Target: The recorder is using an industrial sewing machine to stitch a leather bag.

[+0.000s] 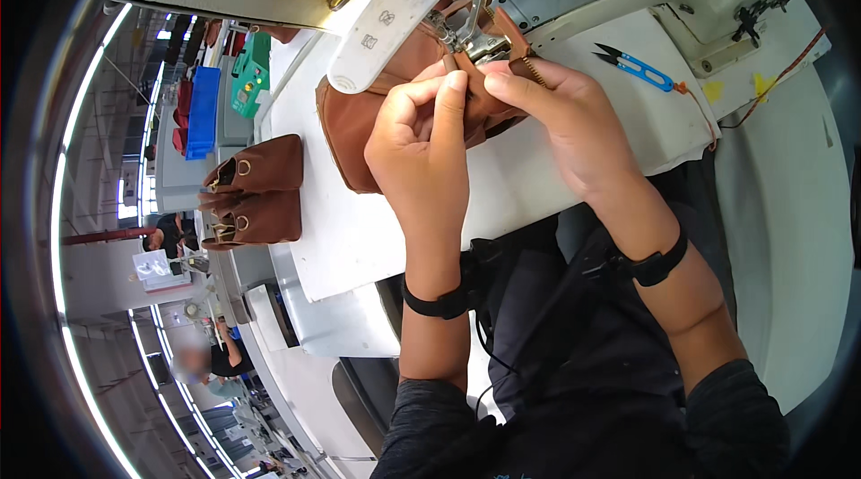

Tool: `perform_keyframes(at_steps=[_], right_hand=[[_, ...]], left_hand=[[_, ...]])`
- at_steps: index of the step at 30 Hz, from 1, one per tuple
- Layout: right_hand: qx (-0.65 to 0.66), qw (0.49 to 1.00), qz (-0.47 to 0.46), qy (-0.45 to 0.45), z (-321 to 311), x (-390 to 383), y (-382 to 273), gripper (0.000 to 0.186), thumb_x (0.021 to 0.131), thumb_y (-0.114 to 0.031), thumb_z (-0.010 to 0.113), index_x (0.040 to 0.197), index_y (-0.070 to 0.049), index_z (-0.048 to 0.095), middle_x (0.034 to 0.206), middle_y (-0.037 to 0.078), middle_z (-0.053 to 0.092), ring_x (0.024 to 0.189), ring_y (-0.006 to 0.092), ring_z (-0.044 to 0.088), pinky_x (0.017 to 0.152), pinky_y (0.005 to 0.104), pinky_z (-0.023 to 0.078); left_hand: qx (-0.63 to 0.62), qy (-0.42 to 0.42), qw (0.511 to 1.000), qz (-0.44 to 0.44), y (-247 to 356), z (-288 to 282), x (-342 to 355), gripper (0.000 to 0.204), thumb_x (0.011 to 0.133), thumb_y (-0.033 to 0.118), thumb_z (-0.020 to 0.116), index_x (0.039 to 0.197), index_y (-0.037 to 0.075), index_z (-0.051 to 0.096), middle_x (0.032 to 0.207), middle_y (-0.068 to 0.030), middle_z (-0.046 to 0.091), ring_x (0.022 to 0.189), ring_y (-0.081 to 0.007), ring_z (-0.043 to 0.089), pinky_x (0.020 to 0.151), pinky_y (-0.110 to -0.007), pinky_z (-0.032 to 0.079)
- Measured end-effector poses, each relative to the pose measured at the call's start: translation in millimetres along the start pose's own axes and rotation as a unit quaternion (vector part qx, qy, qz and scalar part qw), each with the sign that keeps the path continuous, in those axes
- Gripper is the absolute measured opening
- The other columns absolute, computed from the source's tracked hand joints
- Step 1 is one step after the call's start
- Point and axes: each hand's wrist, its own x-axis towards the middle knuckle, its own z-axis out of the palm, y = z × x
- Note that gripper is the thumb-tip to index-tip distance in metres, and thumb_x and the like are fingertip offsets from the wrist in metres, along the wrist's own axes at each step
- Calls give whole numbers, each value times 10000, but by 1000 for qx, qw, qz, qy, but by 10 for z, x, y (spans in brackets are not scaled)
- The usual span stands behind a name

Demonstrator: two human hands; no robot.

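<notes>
Both hands pinch a brown leather piece (359,134) at the sewing machine's presser foot (480,41), near the bench's far edge. The left hand (421,143) and right hand (565,116) grip its zipper edge, steadying the seam.

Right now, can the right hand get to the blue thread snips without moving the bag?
Probably yes. The right hand pinches the brown leather bag at the needle, and the blue thread snips lie just beyond it on the white table, nothing between. It must let go first.
</notes>
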Motion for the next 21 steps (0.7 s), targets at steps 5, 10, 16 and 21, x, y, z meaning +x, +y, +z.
perform_keyframes(at_steps=[5, 10, 16, 21], right_hand=[[-100, 994, -10, -40, -91, -24, -107, 304, 958, -209, 738, 1175, 5, 733, 1066, 54, 739, 1026, 129, 650, 986, 328, 463], [-81, 997, -14, -11, -40, 30, -87, 262, 933, -207, 755, 1080, 10, 748, 973, 45, 726, 929, 118, 651, 895, 289, 486], [-88, 996, -12, -4, 22, 52, -112, 212, 943, -230, 748, 1048, -49, 772, 1003, 37, 748, 969, 121, 647, 952, 317, 459], [-111, 994, -24, -2, 58, 94, -100, 204, 930, -173, 734, 1013, 12, 758, 956, 57, 736, 910, 133, 667, 872, 294, 496]], left_hand=[[96, 42, 991, 84, -95, 69, -49, 112, 977, 76, 717, 954, -26, 680, 1110, -145, 759, 896, -121, 711, 784, -263, 592], [118, 48, 984, 121, -222, 49, 58, 112, 973, 88, 721, 963, -17, 684, 1079, -137, 769, 852, -131, 717, 772, -270, 582], [97, 40, 982, 154, -320, 34, 123, 93, 979, 69, 704, 967, -15, 667, 1054, -140, 774, 851, -137, 719, 758, -279, 580], [167, 50, 961, 216, -288, 30, 139, 112, 976, 73, 702, 942, -24, 657, 1021, -138, 776, 822, -155, 730, 737, -280, 589]])
